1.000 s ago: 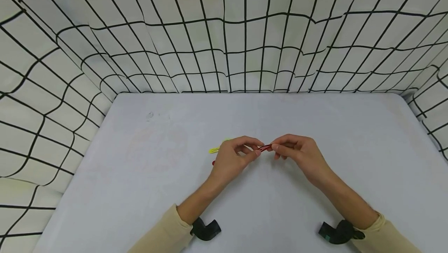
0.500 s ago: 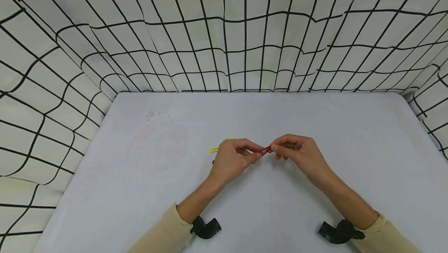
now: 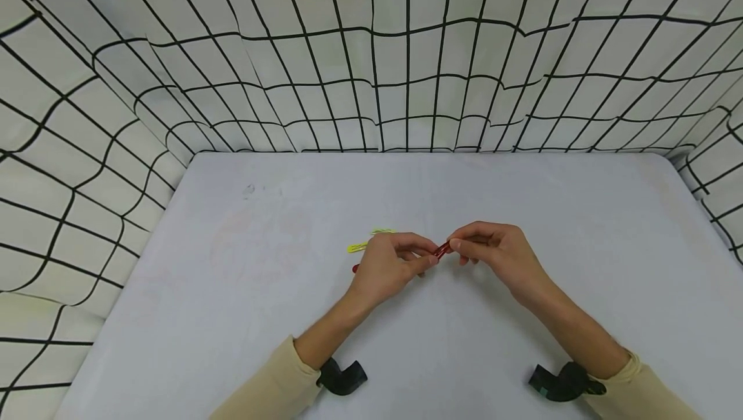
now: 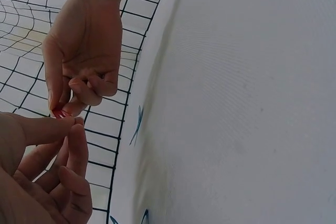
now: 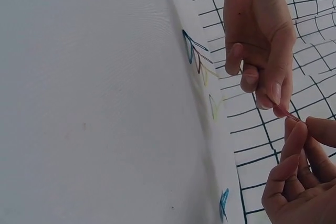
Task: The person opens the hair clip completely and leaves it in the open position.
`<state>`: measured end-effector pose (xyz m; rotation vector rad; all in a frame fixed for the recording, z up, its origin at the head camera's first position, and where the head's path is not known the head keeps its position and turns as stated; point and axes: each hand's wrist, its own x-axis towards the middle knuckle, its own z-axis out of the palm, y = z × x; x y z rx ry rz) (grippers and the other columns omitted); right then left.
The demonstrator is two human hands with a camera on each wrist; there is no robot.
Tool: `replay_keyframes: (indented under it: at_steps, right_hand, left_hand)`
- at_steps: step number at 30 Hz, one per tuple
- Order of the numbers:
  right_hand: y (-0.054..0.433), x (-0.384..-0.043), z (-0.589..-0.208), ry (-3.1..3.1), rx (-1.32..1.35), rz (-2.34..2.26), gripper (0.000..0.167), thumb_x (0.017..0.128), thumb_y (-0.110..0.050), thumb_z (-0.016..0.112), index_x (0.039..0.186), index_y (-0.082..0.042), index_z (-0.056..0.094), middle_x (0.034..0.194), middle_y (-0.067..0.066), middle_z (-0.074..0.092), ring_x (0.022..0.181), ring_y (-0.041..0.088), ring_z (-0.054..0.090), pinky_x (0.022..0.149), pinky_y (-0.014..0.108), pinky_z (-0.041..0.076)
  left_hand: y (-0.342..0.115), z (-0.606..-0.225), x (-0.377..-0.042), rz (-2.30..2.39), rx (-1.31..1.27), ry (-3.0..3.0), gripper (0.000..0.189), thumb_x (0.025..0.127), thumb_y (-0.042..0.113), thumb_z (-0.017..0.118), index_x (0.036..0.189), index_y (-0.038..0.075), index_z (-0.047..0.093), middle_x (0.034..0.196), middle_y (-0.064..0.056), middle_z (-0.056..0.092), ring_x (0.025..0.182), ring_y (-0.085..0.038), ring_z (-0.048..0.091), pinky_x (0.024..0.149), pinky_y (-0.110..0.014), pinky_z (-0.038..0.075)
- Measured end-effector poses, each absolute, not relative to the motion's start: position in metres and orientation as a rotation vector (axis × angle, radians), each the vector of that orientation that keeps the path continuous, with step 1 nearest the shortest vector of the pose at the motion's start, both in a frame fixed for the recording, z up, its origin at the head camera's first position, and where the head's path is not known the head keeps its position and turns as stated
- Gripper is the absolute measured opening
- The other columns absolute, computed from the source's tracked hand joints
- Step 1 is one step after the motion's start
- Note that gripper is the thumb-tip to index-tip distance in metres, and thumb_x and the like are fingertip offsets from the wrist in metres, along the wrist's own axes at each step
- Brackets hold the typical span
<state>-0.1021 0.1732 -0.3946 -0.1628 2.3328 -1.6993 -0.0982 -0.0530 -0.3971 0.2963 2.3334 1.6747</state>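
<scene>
as hands (image 3: 386, 266) (image 3: 504, 255) pinch red clip (image 3: 442, 250) | blue clips (image 5: 224, 202): wrist views only

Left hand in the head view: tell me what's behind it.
Yellow hair-clip parts show past the left hand's far-left side, and a red tip pokes out beside it. The hand covers the rest of these and anything else there.

Your head view looks forward and down over the surface (image 3: 232, 307) from above, while your two wrist views look in closer from opposite sides, both showing the fingers (image 4: 78, 153) of each hand.
</scene>
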Motion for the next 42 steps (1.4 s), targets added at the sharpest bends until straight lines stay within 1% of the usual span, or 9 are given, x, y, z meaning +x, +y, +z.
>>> replay_keyframes:
  at_steps: [5, 10, 12, 19, 23, 27, 30, 34, 42]
  right_hand:
    - [0.1741, -0.1039, -0.3939, 2.259, -0.122, -1.727, 0.019, 0.096, -0.027, 0.074, 0.106, -0.011, 0.078, 0.086, 0.009, 0.072, 0.081, 0.021, 0.065, 0.081, 0.034, 0.055]
    - [0.1743, -0.1046, -0.3934, 2.210, -0.098, -1.749, 0.019, 0.096, -0.023, 0.073, 0.106, -0.008, 0.077, 0.089, 0.009, 0.073, 0.078, 0.021, 0.065, 0.081, 0.033, 0.055]
    - [0.1744, -0.1048, -0.3933, 2.191, -0.092, -1.756, 0.019, 0.096, -0.022, 0.073, 0.107, -0.007, 0.077, 0.090, 0.009, 0.074, 0.076, 0.021, 0.066, 0.082, 0.032, 0.055]
    - [0.1744, -0.1058, -0.3942, 2.150, -0.085, -1.767, 0.018, 0.095, -0.020, 0.072, 0.106, -0.006, 0.076, 0.093, 0.008, 0.074, 0.074, 0.019, 0.064, 0.084, 0.032, 0.055]
    - [0.1745, -0.1066, -0.3947, 2.125, -0.087, -1.778, 0.018, 0.095, -0.020, 0.072, 0.106, -0.006, 0.076, 0.092, 0.007, 0.073, 0.074, 0.017, 0.063, 0.082, 0.032, 0.054]
    - [0.1750, -0.1069, -0.3955, 2.079, -0.082, -1.803, 0.017, 0.096, -0.019, 0.072, 0.105, -0.006, 0.076, 0.091, 0.003, 0.072, 0.073, 0.014, 0.061, 0.079, 0.031, 0.053]
    - [0.1750, -0.1069, -0.3960, 2.050, -0.082, -1.821, 0.014, 0.096, -0.017, 0.071, 0.104, -0.006, 0.076, 0.090, 0.001, 0.071, 0.073, 0.013, 0.059, 0.077, 0.031, 0.053]
    - [0.1753, -0.1069, -0.3962, 2.030, -0.083, -1.830, 0.012, 0.096, -0.016, 0.070, 0.103, -0.008, 0.076, 0.091, 0.002, 0.070, 0.073, 0.013, 0.058, 0.076, 0.030, 0.052]
    - [0.1754, -0.1070, -0.3954, 2.029, -0.075, -1.811, 0.014, 0.096, -0.016, 0.069, 0.104, -0.007, 0.076, 0.090, 0.004, 0.069, 0.073, 0.013, 0.057, 0.078, 0.030, 0.051]
  left_hand:
    - [-0.0518, -0.3970, -0.0981, 1.675, 0.294, 2.356, 0.010, 0.088, 0.008, 0.080, 0.096, 0.013, 0.083, 0.082, -0.016, 0.079, 0.071, -0.035, 0.072, 0.054, -0.021, 0.042]
    - [-0.0512, -0.3967, -0.0960, 1.672, 0.255, 2.357, 0.010, 0.088, 0.009, 0.081, 0.093, 0.017, 0.084, 0.077, -0.016, 0.077, 0.070, -0.037, 0.070, 0.048, -0.020, 0.030]
    - [-0.0510, -0.3962, -0.0952, 1.679, 0.247, 2.352, 0.010, 0.088, 0.009, 0.081, 0.093, 0.017, 0.084, 0.076, -0.016, 0.077, 0.069, -0.038, 0.070, 0.048, -0.020, 0.027]
    - [-0.0511, -0.3962, -0.0943, 1.709, 0.258, 2.341, 0.009, 0.088, 0.007, 0.081, 0.095, 0.012, 0.084, 0.077, -0.018, 0.076, 0.069, -0.040, 0.069, 0.048, -0.020, 0.028]
    - [-0.0512, -0.3968, -0.0941, 1.727, 0.263, 2.329, 0.009, 0.088, 0.006, 0.080, 0.095, 0.010, 0.084, 0.080, -0.019, 0.077, 0.069, -0.041, 0.069, 0.048, -0.020, 0.029]
    - [-0.0510, -0.3983, -0.0938, 1.725, 0.263, 2.330, 0.009, 0.088, 0.005, 0.080, 0.094, 0.011, 0.084, 0.081, -0.019, 0.077, 0.069, -0.041, 0.068, 0.050, -0.020, 0.031]
    - [-0.0513, -0.3987, -0.0934, 1.715, 0.260, 2.333, 0.009, 0.088, 0.006, 0.080, 0.094, 0.012, 0.084, 0.079, -0.018, 0.077, 0.069, -0.040, 0.068, 0.052, -0.019, 0.033]
    - [-0.0513, -0.3985, -0.0928, 1.713, 0.250, 2.328, 0.009, 0.088, 0.006, 0.079, 0.093, 0.013, 0.084, 0.076, -0.018, 0.076, 0.069, -0.040, 0.068, 0.053, -0.019, 0.034]
    - [-0.0511, -0.3976, -0.0919, 1.695, 0.218, 2.334, 0.009, 0.089, 0.009, 0.080, 0.095, 0.015, 0.084, 0.061, -0.008, 0.073, 0.066, -0.033, 0.071, 0.054, -0.021, 0.030]
